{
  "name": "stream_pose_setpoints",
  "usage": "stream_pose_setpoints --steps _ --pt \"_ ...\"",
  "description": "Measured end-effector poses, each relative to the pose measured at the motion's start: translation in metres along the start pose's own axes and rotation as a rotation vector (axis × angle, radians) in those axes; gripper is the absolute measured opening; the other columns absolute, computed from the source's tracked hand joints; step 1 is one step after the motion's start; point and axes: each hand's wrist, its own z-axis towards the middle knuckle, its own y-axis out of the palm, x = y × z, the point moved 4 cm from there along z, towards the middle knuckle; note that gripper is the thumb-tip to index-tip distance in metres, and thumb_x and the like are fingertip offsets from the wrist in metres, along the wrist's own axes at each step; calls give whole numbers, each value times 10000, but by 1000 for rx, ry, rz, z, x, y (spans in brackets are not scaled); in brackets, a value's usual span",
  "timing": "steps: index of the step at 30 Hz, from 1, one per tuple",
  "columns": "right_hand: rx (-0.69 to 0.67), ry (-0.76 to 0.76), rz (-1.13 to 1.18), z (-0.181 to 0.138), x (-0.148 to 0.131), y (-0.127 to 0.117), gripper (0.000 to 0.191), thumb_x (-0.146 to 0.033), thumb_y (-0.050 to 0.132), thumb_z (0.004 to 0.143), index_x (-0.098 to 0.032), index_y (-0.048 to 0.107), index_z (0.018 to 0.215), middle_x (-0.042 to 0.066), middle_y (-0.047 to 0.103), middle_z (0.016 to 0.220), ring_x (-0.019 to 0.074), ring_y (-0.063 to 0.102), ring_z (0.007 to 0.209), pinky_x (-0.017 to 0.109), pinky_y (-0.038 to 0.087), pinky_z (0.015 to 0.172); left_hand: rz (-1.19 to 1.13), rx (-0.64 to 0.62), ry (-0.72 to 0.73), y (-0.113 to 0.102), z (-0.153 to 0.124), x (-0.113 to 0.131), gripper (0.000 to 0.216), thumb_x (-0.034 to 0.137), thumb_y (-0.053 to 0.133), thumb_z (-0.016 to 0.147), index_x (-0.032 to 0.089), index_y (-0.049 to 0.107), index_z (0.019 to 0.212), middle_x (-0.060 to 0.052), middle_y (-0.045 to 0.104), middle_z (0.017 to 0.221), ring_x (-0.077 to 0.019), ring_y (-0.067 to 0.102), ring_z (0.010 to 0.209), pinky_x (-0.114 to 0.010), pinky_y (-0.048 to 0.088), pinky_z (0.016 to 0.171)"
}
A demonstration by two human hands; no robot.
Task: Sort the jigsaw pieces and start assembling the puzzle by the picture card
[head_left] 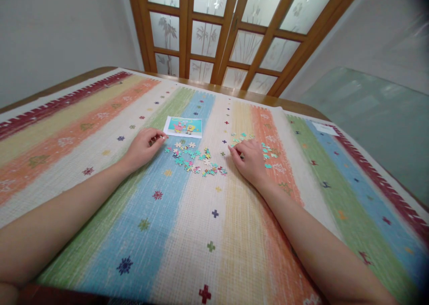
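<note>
Several small jigsaw pieces (196,159) lie scattered on a striped tablecloth (187,233), between my two hands. My left hand (142,147) rests on the cloth with its fingers curled, fingertips close to the lower left corner of a small picture card (183,126); something tiny may sit under them, too small to tell. My right hand (250,159) lies palm down, fingertips touching the cloth beside the pile's right end. A second loose group of pieces (268,152) lies just right of that hand.
The cloth covers a wooden table (291,104) whose far edge shows in front of a wooden-framed frosted glass door (231,32). A white label (324,129) sits on the cloth at the far right. A pale green glass surface (375,112) lies beyond the table's right side.
</note>
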Motion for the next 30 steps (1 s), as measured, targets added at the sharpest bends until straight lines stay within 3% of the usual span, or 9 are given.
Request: stream_pose_setpoints --steps 7,22,30 --pt "2 -9 1 0 -3 -1 380 -401 478 996 -226 558 669 39 614 727 230 519 804 393 325 766 150 -216 299 11 -8 23 312 411 515 981 267 703 1184 -95 576 1172 -266 500 1134 -468 369 1034" --pt "5 -18 11 0 -5 -1 389 -401 497 991 -219 554 651 43 618 718 224 506 790 380 304 758 110 -266 302 14 -6 23 300 490 543 975 237 693 1033 -67 603 1149 -239 510 1112 -442 353 1064" --pt "36 -44 -4 -1 -7 -3 370 -365 534 983 -209 549 648 28 612 703 208 492 774 358 284 745 137 -149 306 14 -5 16 330 435 455 1006 205 687 956 -79 627 1061 -255 540 1041 -450 392 997"
